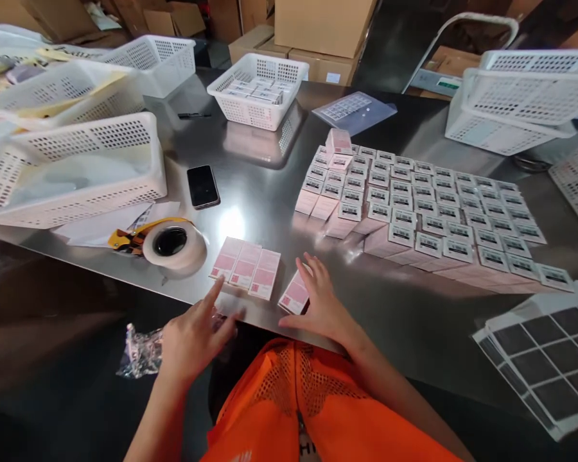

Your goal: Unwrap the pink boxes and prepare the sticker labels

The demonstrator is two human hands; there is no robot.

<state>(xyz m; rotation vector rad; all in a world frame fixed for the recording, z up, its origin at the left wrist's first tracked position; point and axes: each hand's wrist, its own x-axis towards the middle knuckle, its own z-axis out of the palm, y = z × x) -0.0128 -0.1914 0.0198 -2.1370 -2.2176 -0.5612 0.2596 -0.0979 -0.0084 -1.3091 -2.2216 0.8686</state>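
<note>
Three pink boxes (246,265) lie side by side near the front edge of the steel table (250,192). My left hand (195,337) hovers just in front of them, fingers apart, index finger pointing at the leftmost box, holding nothing. My right hand (320,301) rests over a fourth pink box (293,297), fingers spread on it. To the right, many pink boxes with barcode labels (428,212) stand in tight rows.
A tape dispenser (166,242) and a black phone (203,186) lie left of the boxes. White baskets (72,170) crowd the left; another basket (257,90) holds boxes at the back. Label sheets (546,356) lie at the right. A crumpled plastic wrapper (142,350) hangs near my left hand.
</note>
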